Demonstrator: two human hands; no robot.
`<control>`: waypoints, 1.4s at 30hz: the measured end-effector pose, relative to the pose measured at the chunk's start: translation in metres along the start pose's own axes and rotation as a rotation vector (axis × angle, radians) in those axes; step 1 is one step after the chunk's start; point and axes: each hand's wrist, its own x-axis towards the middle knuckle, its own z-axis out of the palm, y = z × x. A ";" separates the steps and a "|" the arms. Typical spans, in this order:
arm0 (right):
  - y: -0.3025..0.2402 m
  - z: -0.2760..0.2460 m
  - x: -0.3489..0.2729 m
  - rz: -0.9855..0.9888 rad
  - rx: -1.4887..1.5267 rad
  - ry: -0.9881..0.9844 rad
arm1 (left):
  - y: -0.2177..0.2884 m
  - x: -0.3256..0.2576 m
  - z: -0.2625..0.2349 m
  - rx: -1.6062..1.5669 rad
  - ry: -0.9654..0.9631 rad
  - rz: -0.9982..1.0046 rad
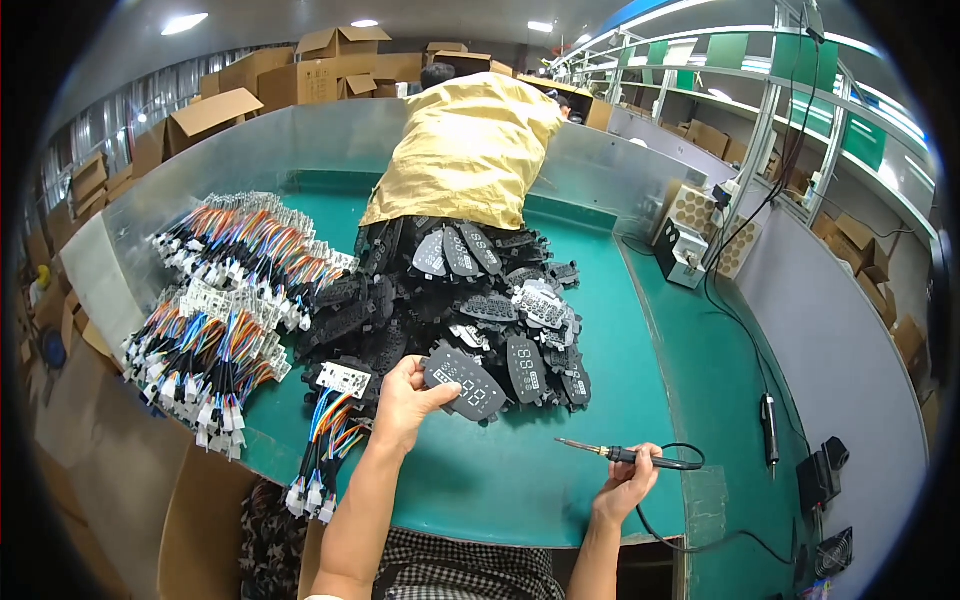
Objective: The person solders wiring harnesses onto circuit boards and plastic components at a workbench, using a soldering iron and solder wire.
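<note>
My left hand (405, 402) grips a black oval display panel (478, 392) by its left edge, thumb on the face with its white segment markings. In my right hand (624, 488) is a soldering iron (625, 456), its metal tip pointing left, above the green table and apart from the panel. Just left of my left hand lies a white circuit board (343, 379) with coloured wires and white plugs. Beyond the held panel rises a heap of similar black panels (525, 368), some face up.
Wired circuit boards (215, 335) are piled on the left. A yellow cloth sack (470, 145) stands behind the panels. At right are a small boxy device (683, 252), a black pen-shaped tool (769, 430) and hanging cables. The iron's cord trails across the green table (520, 480).
</note>
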 end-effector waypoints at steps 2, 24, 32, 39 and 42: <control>0.001 -0.002 0.000 -0.003 -0.003 -0.007 | -0.013 0.000 -0.003 -0.090 0.047 -0.039; 0.004 0.038 -0.037 -0.648 -0.523 -0.334 | -0.089 -0.136 0.100 -0.072 -0.334 -0.250; 0.006 0.026 0.001 -0.647 -0.531 -0.231 | -0.024 -0.131 0.051 -0.186 -0.427 -0.262; 0.000 0.013 -0.007 -0.255 -0.290 -0.143 | -0.049 -0.089 -0.017 0.901 -0.699 0.458; 0.002 0.013 -0.008 -0.125 -0.184 -0.171 | -0.043 -0.095 -0.027 1.119 -0.662 0.333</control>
